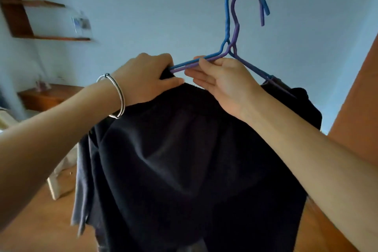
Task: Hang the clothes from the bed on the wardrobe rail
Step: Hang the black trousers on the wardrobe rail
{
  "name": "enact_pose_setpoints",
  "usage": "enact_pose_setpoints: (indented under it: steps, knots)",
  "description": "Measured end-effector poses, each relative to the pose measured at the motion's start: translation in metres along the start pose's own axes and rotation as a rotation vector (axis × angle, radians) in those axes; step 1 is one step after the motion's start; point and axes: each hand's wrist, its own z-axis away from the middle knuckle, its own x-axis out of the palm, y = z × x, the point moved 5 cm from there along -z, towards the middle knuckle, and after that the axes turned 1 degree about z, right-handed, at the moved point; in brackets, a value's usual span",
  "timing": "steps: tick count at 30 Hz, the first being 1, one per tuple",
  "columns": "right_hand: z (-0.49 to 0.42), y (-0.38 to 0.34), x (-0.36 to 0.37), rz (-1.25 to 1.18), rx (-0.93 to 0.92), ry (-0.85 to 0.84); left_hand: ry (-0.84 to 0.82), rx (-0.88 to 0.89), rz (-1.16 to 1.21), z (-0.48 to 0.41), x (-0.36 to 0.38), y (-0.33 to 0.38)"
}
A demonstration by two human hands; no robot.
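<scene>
black fabric hangs from two wire hangers held up at chest height, a blue hanger point(227, 26) and a purple hanger point(235, 32) nested together with their hooks pointing up and to the right. the left hand point(146, 76), a silver bangle point(116, 96) on its wrist, is closed over the hangers' left shoulder and the bunched edge of the black garment point(184, 159). the right hand point(223, 80) pinches the two sloping wires near the neck, fingers narrow around them, apparently to keep the pair aligned while the cloth is seated. the garment's right side already sits over the far shoulder of the hangers; a paler grey layer point(81, 180) shows at its left edge, and whether that is a second garment cannot be told. holding both hangers by the shoulders leaves the hooks free, likely for the rail. no wardrobe rail is in view; an orange-brown panel point(360, 98) rises close on the right, possibly the wardrobe's side. open blue wall point(153, 6) lies ahead with room above the hooks, while wooden shelves point(41, 4) stand well apart at left. the hem hangs clear above the wooden floor point(47, 221).
</scene>
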Motion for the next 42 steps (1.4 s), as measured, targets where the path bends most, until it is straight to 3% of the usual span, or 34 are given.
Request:
enact_pose_setpoints:
  steps: [5, 8, 10, 12, 15, 19, 24, 29, 32, 34, 39, 42]
  knots:
    - [-0.063, 0.042, -0.023, 0.277, 0.083, -0.111, 0.097, -0.093, 0.007, -0.033, 0.056, -0.051]
    - [-0.109, 0.063, -0.068, 0.612, -0.037, -0.064, 0.078, -0.189, -0.008, -0.060, 0.098, -0.090]
    - [-0.148, 0.077, -0.108, 0.723, -0.149, 0.011, 0.086, -0.245, -0.041, -0.081, 0.125, -0.115]
    - [-0.193, 0.099, -0.144, 0.814, -0.146, 0.035, 0.094, -0.292, -0.098, -0.105, 0.149, -0.136]
    - [-0.264, 0.141, -0.173, 0.932, -0.042, -0.090, 0.106, -0.358, -0.147, -0.142, 0.171, -0.164]
    - [-0.349, 0.180, -0.160, 1.010, -0.086, -0.296, 0.148, -0.434, -0.175, -0.168, 0.173, -0.199]
    - [-0.420, 0.226, -0.086, 0.820, -0.086, -0.569, 0.227, -0.613, -0.219, -0.147, 0.156, -0.261]
    - [-0.466, 0.252, 0.035, 0.813, -0.305, -0.863, 0.236, -0.843, -0.126, -0.074, 0.131, -0.340]
    - [-0.493, 0.273, 0.109, 0.854, -0.441, -0.799, 0.218, -0.950, -0.103, -0.043, 0.111, -0.389]
    - [-0.505, 0.280, 0.164, 0.758, -0.490, -0.773, 0.237, -0.978, -0.098, -0.028, 0.089, -0.420]
    - [-0.535, 0.286, 0.287, 0.591, -0.514, -0.734, 0.265, -1.081, -0.209, 0.001, 0.037, -0.474]
    - [-0.544, 0.303, 0.360, 0.501, -0.501, -0.771, 0.250, -1.240, -0.222, 0.040, 0.016, -0.509]
